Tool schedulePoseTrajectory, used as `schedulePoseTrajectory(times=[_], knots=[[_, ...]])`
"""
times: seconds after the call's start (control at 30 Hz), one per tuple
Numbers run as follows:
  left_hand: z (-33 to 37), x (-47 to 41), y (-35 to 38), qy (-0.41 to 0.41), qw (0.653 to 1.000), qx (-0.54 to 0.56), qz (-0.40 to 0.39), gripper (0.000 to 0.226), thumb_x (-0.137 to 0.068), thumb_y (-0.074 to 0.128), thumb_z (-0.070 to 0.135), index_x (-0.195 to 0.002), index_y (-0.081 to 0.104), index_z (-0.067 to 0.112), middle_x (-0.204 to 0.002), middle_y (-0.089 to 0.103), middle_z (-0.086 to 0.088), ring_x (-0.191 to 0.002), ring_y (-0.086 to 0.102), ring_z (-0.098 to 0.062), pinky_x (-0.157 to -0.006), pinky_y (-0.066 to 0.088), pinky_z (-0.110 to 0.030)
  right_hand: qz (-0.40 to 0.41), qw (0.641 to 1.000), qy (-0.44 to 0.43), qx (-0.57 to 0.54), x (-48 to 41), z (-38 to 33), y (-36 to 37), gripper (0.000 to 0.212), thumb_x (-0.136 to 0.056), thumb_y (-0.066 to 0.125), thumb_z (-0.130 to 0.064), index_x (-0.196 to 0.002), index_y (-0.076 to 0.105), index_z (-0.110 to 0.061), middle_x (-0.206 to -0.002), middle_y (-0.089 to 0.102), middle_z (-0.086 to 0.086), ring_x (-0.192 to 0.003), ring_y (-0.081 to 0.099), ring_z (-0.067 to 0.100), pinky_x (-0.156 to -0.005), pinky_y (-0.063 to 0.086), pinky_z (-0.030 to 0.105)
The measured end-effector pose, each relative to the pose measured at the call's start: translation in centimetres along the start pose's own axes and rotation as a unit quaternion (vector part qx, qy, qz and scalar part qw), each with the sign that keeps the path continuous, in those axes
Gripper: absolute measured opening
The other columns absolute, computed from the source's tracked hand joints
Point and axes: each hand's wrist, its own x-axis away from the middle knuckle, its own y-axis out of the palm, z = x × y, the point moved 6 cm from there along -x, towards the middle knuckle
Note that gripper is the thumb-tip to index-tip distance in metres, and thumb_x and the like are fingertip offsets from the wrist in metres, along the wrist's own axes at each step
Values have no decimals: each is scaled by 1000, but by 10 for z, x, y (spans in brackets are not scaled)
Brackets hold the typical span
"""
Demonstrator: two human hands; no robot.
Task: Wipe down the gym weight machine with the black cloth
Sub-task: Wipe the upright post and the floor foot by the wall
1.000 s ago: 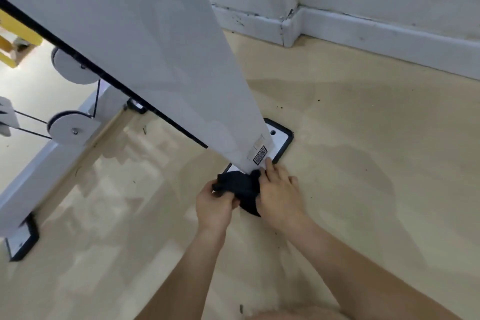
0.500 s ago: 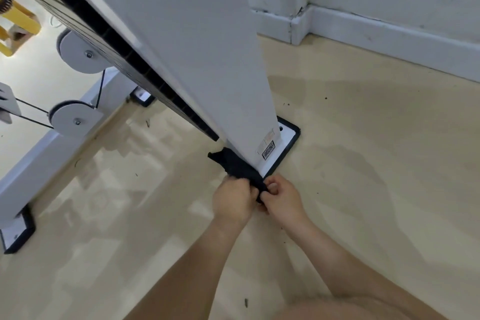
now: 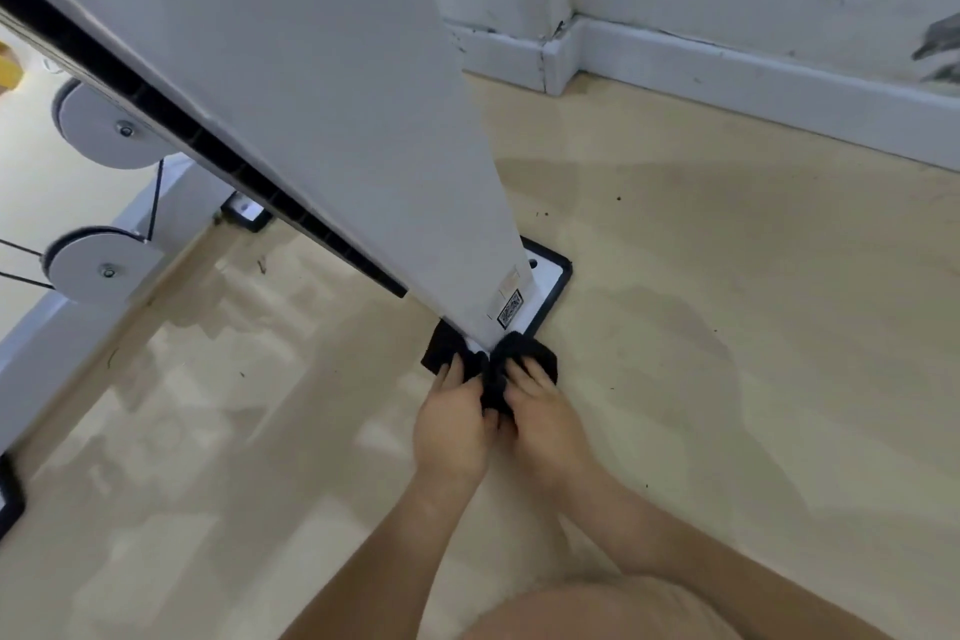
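The white upright post of the weight machine [image 3: 363, 109] slants down to a black-edged foot plate [image 3: 550, 276] on the floor. A black cloth [image 3: 524, 359] is wrapped around the post's bottom corner, showing on both sides of it. My left hand [image 3: 452, 426] holds the cloth's left part and my right hand [image 3: 540, 416] holds its right part, fingers curled into the fabric. The two hands sit close together just below the post. A QR sticker [image 3: 509, 309] is on the post above the cloth.
Two white pulleys [image 3: 98, 130] [image 3: 91, 265] with black cables hang at the left over a white base rail [image 3: 47, 343]. Another foot plate [image 3: 247, 211] lies behind the post. A white baseboard [image 3: 727, 88] runs along the wall; the beige floor carries small debris specks.
The cloth has gone from stretched along the post's left side to wrapped around its bottom corner. Both hands have shifted slightly right and nearer the foot plate.
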Motion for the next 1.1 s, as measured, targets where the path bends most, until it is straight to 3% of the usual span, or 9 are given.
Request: schedulePoseTrajectory(times=[0.1, 0.27, 0.37, 0.5, 0.6, 0.7, 0.93, 1.03, 1.1], knots=[[12, 5, -17, 27, 998, -54, -1, 16, -86, 57, 22, -99, 66, 18, -107, 63, 3, -95, 60, -20, -63, 34, -25, -22, 991, 51, -124, 3, 9, -21, 27, -79, 60, -5, -101, 75, -11, -107, 72, 3, -102, 65, 25, -83, 52, 31], [30, 4, -26, 59, 995, 34, 79, 30, -89, 55, 15, -116, 66, 22, -106, 65, 4, -98, 54, -23, -72, 45, -28, 186, 949, 151, -205, -45, 37, -80, 40, -80, 56, 5, -116, 65, -11, -121, 62, -4, -122, 51, 16, -100, 35, 11], [26, 7, -8, 53, 998, -10, 14, 29, -86, 54, 14, -108, 68, 25, -115, 60, 4, -102, 52, -24, -74, 48, -32, 101, 977, 133, -135, -46, 19, -53, 58, -84, 48, 7, -142, 42, -2, -148, 40, 12, -144, 23, 31, -116, 28, 36], [31, 11, -18, -60, 997, -31, -40, 15, -83, 53, 14, -88, 66, 10, -101, 63, -7, -95, 56, -25, -64, 31, -27, 19, 983, 93, -158, 3, 2, -24, 47, -87, 55, 2, -130, 60, -16, -129, 58, -9, -126, 49, 10, -96, 40, 19], [59, 12, -28, 1, 999, 44, -4, 32, -81, 49, 7, -106, 67, 16, -126, 58, 3, -107, 54, -19, -69, 37, -23, 92, 906, 242, -335, -6, 43, -56, 44, -68, 63, 9, -78, 69, -33, -71, 69, -17, -73, 63, 6, -63, 45, 16], [88, 2, -33, 88, 991, 95, 24, 68, -80, 48, 3, -145, 39, 19, -157, 25, 7, -131, 38, -15, -90, 44, -25, 197, 862, 222, -410, -53, 74, -99, 44, -66, 61, 9, -97, 71, -19, -95, 73, -4, -91, 68, 12, -82, 53, 28], [96, -13, -19, 101, 993, 52, -2, 82, -76, 45, -4, -153, 19, 9, -161, 12, -9, -146, 19, -23, -117, 24, -27, -27, 955, 161, -246, -153, 54, -84, 18, -89, 57, -1, -99, 72, -6, -111, 64, 9, -109, 55, 25, -84, 46, 29], [104, -24, -14, 78, 995, 44, -41, 84, -80, 45, -3, -154, 10, 18, -162, -4, 0, -147, 6, -17, -117, 21, -25, -140, 988, -18, -67, -166, 59, -74, 55, -87, 62, -14, -140, 50, -22, -149, 43, 5, -137, 39, 24, -109, 34, 35], [108, -30, -15, 66, 995, 55, -50, 77, -81, 46, 0, -150, 16, 17, -159, 9, 0, -146, 11, -16, -115, 22, -24, -175, 981, -73, 49, -152, 61, -81, 61, -82, 60, -20, -140, 47, -30, -156, 33, -1, -145, 26, 16, -115, 20, 39]])
